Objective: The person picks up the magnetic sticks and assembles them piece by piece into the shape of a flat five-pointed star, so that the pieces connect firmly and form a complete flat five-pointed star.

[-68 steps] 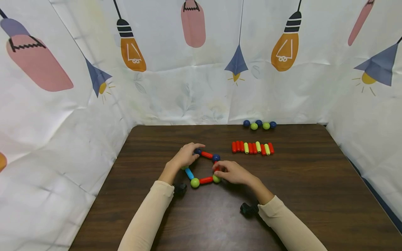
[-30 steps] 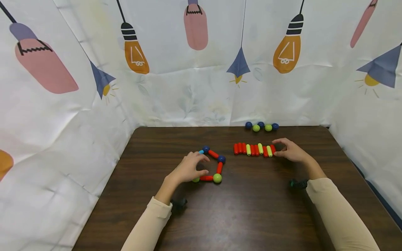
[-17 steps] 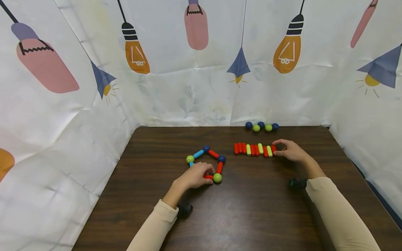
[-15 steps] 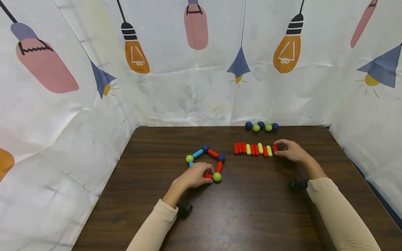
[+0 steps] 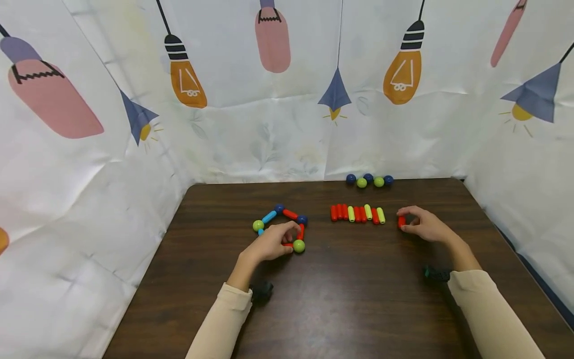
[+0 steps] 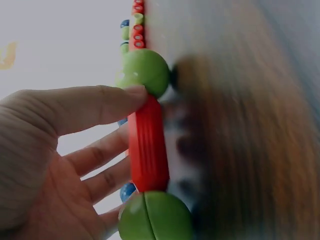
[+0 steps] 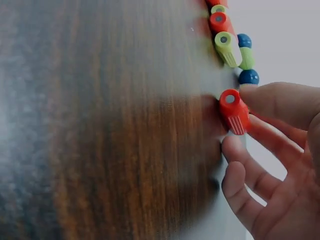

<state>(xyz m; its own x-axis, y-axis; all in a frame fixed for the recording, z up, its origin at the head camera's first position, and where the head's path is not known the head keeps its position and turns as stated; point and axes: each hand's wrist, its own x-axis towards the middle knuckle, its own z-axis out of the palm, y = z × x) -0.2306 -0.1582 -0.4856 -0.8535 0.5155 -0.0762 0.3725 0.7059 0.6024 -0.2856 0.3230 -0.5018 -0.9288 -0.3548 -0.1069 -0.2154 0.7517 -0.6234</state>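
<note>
Right hand point(image 5: 427, 227) around red rod point(image 5: 401, 222)

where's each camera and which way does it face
Head: on the person's head, looking forward and down at the table; left hand, right hand and both sleeves show.
Left wrist: on that wrist, looking at a red rod between green balls; the left hand shows left.
Right wrist: on that wrist, looking at a pinched rod; the right hand shows lower right.
Head and right wrist share the pinched rod and the row of rods.
</note>
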